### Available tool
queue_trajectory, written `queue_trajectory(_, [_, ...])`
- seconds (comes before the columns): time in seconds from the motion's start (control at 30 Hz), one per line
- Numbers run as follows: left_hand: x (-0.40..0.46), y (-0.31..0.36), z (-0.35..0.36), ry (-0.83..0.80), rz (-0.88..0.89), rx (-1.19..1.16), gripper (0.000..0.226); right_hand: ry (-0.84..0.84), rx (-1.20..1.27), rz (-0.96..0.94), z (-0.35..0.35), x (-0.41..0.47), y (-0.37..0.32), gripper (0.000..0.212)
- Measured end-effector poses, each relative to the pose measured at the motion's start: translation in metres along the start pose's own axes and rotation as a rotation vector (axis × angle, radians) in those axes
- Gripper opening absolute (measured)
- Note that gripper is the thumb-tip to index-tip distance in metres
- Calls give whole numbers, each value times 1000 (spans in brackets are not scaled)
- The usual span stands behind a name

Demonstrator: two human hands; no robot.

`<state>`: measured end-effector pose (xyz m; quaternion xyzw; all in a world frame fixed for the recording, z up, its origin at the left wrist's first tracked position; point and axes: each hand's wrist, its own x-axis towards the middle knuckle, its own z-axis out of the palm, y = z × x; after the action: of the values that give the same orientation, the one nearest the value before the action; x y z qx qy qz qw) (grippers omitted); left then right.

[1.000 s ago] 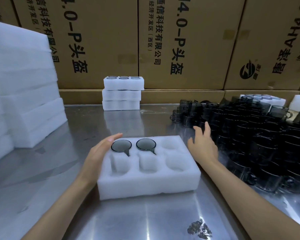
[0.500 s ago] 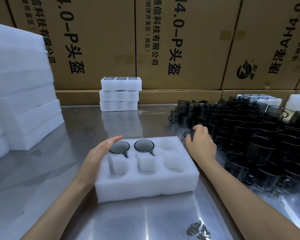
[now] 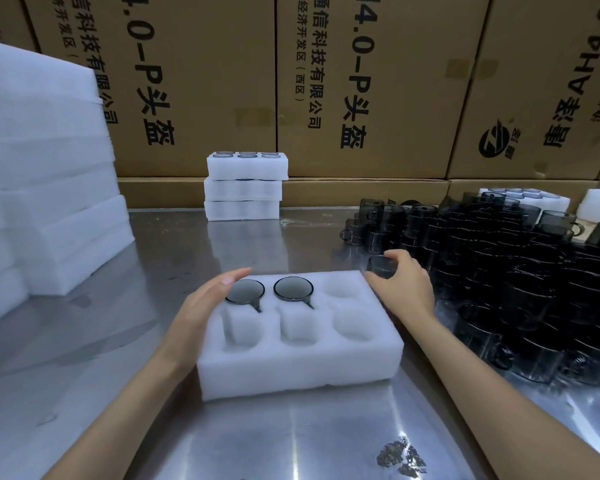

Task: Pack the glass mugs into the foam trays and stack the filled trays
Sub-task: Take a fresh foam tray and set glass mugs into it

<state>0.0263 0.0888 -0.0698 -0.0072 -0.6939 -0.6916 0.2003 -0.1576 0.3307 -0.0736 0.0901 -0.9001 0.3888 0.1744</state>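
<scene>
The right hand point(image 3: 404, 289), right of centre in the frame, curls its fingers round a dark glass mug point(image 3: 381, 266) at the near edge of the loose mugs point(image 3: 520, 271) massed at the right side. That mug sits just beyond the far right corner of the foam tray point(image 3: 298, 362); whether it is lifted off the metal table point(image 3: 101, 375) cannot be told. The left hand point(image 3: 205, 306) lies flat, fingers straight, against the tray's left side, steadying it.

The tray, at centre frame, has 6 pockets: 2 mugs point(image 3: 293, 288) fill the far left and far middle ones, rims up; 4 pockets stand empty. By my reading this tray is about a third done, and the gripped mug is likely meant for the empty far right pocket.

At upper centre a stack of 3 filled trays point(image 3: 245, 185) stands against the cardboard boxes point(image 3: 378, 81). Empty foam trays point(image 3: 49, 185) pile at the left edge. With so many mugs loose, most of the packing remains.
</scene>
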Motion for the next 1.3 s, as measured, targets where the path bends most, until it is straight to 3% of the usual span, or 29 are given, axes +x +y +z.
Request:
queue_trajectory(0.13, [-2, 3, 2, 2, 8, 6, 76, 44, 408, -121, -26, 3, -24, 49])
queue_trajectory(0.2, [-3, 4, 3, 1, 6, 6, 73, 5, 476, -202, -36, -2, -39, 47])
queue_trajectory(0.33, [-4, 5, 3, 0, 2, 23, 59, -132, 406, -320, -32, -22, -55, 48])
queue_trajectory(0.43, [-5, 6, 3, 2, -1, 50, 62, -235, 254, -378, -25, -27, -56, 50])
queue_trajectory(0.77, [-6, 11, 5, -2, 3, 92, 64, -494, 290, -333, -35, -20, -50, 53])
queue_trajectory(1.2, [-5, 13, 6, 6, 21, 137, 57, -620, 244, -332, -41, -21, -45, 55])
queue_trajectory(1.3, [-5, 17, 7, 8, 18, 168, 54, -528, 350, -332, -42, -22, -49, 45])
